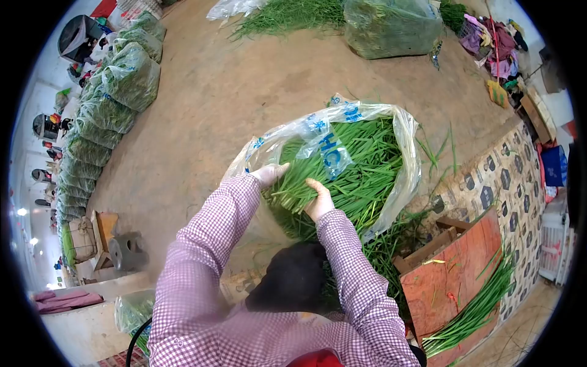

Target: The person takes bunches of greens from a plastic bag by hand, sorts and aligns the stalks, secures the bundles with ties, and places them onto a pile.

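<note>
A clear plastic bag [408, 147] with blue print stands open in front of me, filled with long green garlic chives [373, 162]. At the near left of its mouth, my left hand [270, 174], in a pale glove, closes around one side of a bunch of chives [295, 186]. On the other side of that bunch is my right hand [319, 202], its bare fingertips curled against the stalks. The pale cut ends point toward me. A printed flap of the bag [330, 153] lies over part of the chives behind my hands.
On my right, more chives [474, 312] lie on a red wooden board [440, 269]. Filled bags [131, 73] line the left side. A large full bag [391, 30] and a loose chive heap [293, 18] are at the back. A grey stool [127, 251] stands left.
</note>
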Demonstrator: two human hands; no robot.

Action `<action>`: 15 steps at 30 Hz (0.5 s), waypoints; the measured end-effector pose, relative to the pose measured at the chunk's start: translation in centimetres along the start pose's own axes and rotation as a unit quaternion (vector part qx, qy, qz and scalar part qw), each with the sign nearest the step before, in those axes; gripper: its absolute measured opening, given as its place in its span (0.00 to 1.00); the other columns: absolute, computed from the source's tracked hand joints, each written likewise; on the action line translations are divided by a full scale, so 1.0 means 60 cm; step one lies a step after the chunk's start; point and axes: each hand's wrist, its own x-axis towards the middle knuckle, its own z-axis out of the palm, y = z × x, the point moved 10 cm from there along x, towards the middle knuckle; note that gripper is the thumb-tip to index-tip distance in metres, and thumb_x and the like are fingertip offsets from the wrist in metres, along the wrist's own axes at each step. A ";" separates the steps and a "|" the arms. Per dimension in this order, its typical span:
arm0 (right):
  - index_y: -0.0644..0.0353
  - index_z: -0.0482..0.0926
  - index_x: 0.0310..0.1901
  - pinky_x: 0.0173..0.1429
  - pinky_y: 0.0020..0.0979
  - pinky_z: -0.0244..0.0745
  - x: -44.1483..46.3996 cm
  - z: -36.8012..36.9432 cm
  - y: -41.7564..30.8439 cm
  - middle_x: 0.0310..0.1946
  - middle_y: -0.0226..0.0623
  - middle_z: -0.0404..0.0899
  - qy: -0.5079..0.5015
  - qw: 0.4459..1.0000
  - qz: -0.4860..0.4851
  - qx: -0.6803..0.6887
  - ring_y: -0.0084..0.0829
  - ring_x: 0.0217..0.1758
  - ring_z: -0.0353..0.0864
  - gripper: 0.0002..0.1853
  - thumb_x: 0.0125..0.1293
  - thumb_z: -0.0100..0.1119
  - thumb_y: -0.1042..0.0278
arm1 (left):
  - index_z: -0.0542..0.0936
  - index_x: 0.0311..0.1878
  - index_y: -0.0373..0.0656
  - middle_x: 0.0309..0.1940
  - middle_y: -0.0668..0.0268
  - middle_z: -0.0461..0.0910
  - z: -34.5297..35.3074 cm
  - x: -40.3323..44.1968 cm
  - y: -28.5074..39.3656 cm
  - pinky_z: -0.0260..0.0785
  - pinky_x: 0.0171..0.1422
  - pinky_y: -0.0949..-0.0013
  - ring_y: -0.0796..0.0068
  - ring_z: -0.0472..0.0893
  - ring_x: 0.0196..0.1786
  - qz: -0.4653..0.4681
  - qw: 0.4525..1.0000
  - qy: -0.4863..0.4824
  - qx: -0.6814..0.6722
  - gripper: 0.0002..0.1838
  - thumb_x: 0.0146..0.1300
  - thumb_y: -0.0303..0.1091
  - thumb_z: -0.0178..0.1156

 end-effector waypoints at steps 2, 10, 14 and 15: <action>0.61 0.68 0.60 0.65 0.58 0.61 -0.057 0.051 -0.023 0.59 0.45 0.71 -0.020 1.000 0.015 -0.004 0.48 0.61 0.70 0.28 0.57 0.60 0.63 | 0.75 0.60 0.40 0.51 0.59 0.80 0.023 -0.037 0.050 0.67 0.59 0.64 0.68 0.77 0.53 0.071 0.995 -0.043 0.052 0.33 0.70 0.60 0.42; 0.63 0.68 0.60 0.64 0.52 0.67 -0.213 -0.001 -0.128 0.55 0.44 0.74 0.038 0.976 0.021 -0.214 0.44 0.58 0.74 0.28 0.61 0.61 0.60 | 0.48 0.75 0.45 0.74 0.58 0.51 0.212 -0.145 0.086 0.45 0.76 0.51 0.59 0.55 0.74 0.009 0.923 -0.291 -0.252 0.42 0.68 0.68 0.30; 0.66 0.71 0.57 0.63 0.46 0.69 -0.229 -0.075 -0.124 0.53 0.44 0.76 0.094 0.956 0.023 -0.278 0.42 0.56 0.75 0.29 0.59 0.64 0.56 | 0.50 0.74 0.46 0.72 0.59 0.55 0.308 -0.169 0.061 0.50 0.74 0.53 0.64 0.56 0.73 -0.022 0.923 -0.265 -0.278 0.45 0.64 0.67 0.45; 0.67 0.71 0.57 0.61 0.45 0.70 -0.226 -0.093 -0.124 0.52 0.44 0.77 0.113 0.947 0.013 -0.302 0.42 0.56 0.75 0.29 0.59 0.64 0.56 | 0.52 0.74 0.45 0.72 0.59 0.56 0.313 -0.185 0.065 0.52 0.74 0.56 0.65 0.58 0.72 -0.007 0.947 -0.223 -0.232 0.45 0.63 0.65 0.51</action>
